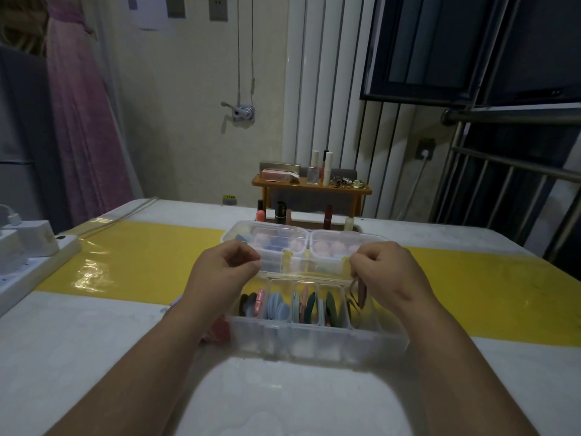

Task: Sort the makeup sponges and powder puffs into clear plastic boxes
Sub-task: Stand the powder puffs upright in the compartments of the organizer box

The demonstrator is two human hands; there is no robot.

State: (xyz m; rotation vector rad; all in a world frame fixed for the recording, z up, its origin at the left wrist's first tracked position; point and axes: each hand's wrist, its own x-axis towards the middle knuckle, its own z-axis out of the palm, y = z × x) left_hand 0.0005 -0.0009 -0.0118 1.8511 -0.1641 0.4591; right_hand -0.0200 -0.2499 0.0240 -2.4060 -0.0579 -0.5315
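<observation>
Over the right end of the near box, right hand: fingers curled downward, tips pinching a dusty-pink puff. The puff hangs on edge above the rightmost compartment, apparently lined up to slot in upright.
Left hand: above the near box's left end, fingers curled, thumb against forefinger at a clear plastic edge. Whether it grips that edge or nothing cannot be told; it is probably there to steady the plastic.
Near box: clear and partitioned. Flat puffs stand on edge in its cells, a packing that fits several per cell and keeps each colour visible.
Far box: just behind the near box, lids apparently down. It holds rounded pink and blue sponges, kept apart from the flat puffs.
Loose pink piece: just left of the near box, partly hidden beneath the left forearm, seemingly not yet sorted.
Table: white, with a yellow band running behind the near box.
Lipsticks: upright, well behind the near box.
</observation>
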